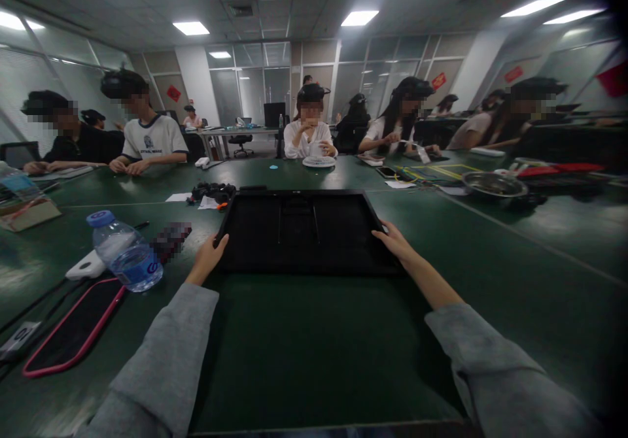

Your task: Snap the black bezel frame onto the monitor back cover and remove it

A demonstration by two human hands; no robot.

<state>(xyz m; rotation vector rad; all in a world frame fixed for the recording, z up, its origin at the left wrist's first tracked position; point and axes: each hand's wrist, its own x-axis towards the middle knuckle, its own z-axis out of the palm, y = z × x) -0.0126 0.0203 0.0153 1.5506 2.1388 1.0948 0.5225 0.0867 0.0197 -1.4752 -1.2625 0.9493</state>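
A black, shallow, rectangular tray-like panel (250,235) with a raised rim is in front of me over the green table. Two thin pale lines and a darker bracket-like shape show in its middle; I cannot make out what they are. My left hand (210,253) grips its left edge, the thumb on the near side of the rim. On the opposite edge my right hand (392,240) holds it the same way, thumb over the rim. The fingers under both edges are hidden. Grey sleeves cover both forearms.
To the left on the table (314,346) stand a water bottle (125,252), a pink-edged black phone-like object (76,327), a white power strip (88,265) and cables. Beyond the panel lies a dark cluttered pile (213,193). A metal bowl (494,183) is at right. Several people sit across.
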